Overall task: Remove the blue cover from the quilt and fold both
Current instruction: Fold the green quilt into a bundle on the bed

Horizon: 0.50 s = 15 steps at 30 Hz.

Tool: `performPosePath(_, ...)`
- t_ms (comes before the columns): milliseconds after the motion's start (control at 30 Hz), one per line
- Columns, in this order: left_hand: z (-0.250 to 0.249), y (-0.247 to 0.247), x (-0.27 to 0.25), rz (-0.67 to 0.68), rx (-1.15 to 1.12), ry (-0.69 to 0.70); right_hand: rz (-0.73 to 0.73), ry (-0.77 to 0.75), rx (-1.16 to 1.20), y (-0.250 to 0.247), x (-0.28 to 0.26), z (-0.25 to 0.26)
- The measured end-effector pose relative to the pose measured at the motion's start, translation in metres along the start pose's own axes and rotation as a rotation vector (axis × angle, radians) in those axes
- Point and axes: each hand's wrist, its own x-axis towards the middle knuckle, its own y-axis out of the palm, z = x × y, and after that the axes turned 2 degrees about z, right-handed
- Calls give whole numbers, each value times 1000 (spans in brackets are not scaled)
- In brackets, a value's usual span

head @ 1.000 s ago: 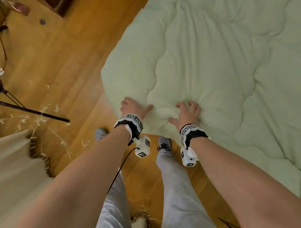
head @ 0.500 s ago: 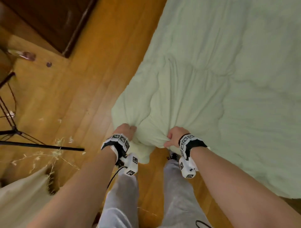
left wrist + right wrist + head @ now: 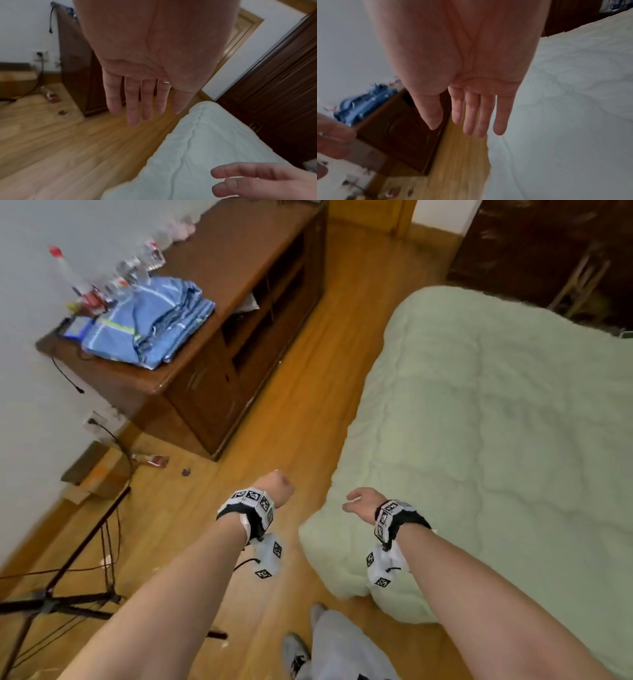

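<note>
Hands are off the quilt now. Half a second back both were bunching up its near corner, a second back they were pressing into it, and now both hover in the air holding nothing. The head has also swung up, so the room shows instead of just floor and bedding.

My read: the quilt got dropped or tossed out flat on the floor, pale green and spread wide, so it's ready for a fold but not folded yet. The blue cover looks already off and folded, sitting on the wooden cabinet by the wall, well apart from the quilt. So roughly half done, I'd guess.

View differences are handy here. From the head cam the left hand and right hand show only their backs, and finger state is hard to call. The wrist cams settle it: left fingers hang straight and close together over bare floor, with a ring on one, and right fingers hang straight too, just slightly apart, right at the quilt's edge. The right wrist cam also catches the cover as a blue blur on the cabinet.
</note>
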Motion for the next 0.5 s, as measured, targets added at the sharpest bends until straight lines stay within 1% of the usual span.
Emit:
performPosePath(133,-14,-86,23,-79,57,77,-102,-110,35,-56,22,81)
performPosePath(233,-18,-145,55,-122,99,152,-130,-164,31,-87,60,131)
performPosePath(367,-21,-236,127,-178,137,196,-140,-193,6,-131,133,204)
performPosePath(467,-37,-312,181,-211,196,162,-130,-246,-43,-184,183,267)
performPosePath(500,-43,-332,195,-188,224,151,-130,-264,-71,-204,193,285)
